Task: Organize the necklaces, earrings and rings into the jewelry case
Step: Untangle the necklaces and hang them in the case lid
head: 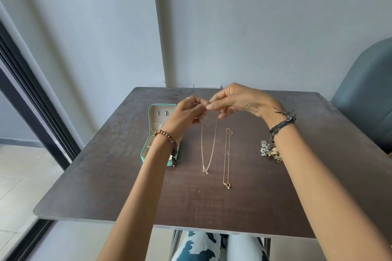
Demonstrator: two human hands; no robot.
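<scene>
Head view: earring pile [270,151] behind right forearm [301,167]

Soft, even daylight, a little cool.
Light comes from the left, by the door [31,95]; the table [275,197] shows a faint sheen and weak shadows. Wide-angle bending tilts the wall [254,27] lines at the edges. Focus is mildly soft throughout.

Head view, single camera: worn above the seated person, facing forward and down. Close range; both forearms enter from the bottom edge. Left hand [186,115] and right hand [239,101] sit mid-frame; wall beyond them.
</scene>
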